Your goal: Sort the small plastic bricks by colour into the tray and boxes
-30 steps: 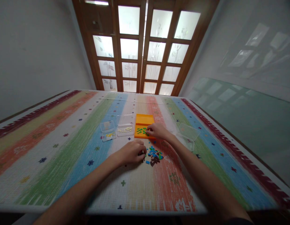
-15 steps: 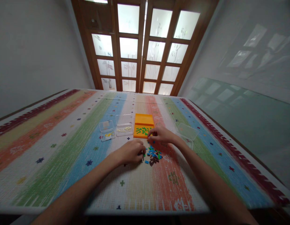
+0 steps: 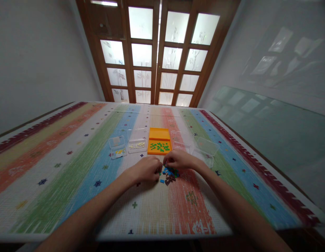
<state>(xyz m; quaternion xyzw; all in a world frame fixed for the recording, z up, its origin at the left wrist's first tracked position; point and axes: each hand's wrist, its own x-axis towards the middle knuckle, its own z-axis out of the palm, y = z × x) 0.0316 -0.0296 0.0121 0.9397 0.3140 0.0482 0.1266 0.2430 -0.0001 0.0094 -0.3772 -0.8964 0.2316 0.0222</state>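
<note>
A pile of small blue, green and brown plastic toy bricks point(image 3: 170, 177) lies on the striped cloth. My right hand point(image 3: 180, 159) is over the pile's far side, fingers bent down and pressed together among the pieces; its fingertips are partly hidden. Just left of the pile rests my left hand point(image 3: 148, 168), its fingers curled closed at the cloth; whatever they may hold cannot be made out. Beyond both hands stands an orange box point(image 3: 149, 152) with its lid folded back, holding several green bricks point(image 3: 160, 146). One loose blue brick point(image 3: 162, 181) lies near my left fingers.
Left of the orange box are an open clear box point(image 3: 129, 151) with pale yellow pieces and a smaller clear box point(image 3: 112, 154) with yellow pieces. Another open clear box point(image 3: 211, 161) is to the right. The striped tablecloth point(image 3: 110, 210) covers the table.
My right hand has moved from the orange box's near right corner back toward me, down onto the pile. My left hand stays almost in place. The view has shifted slightly.
</note>
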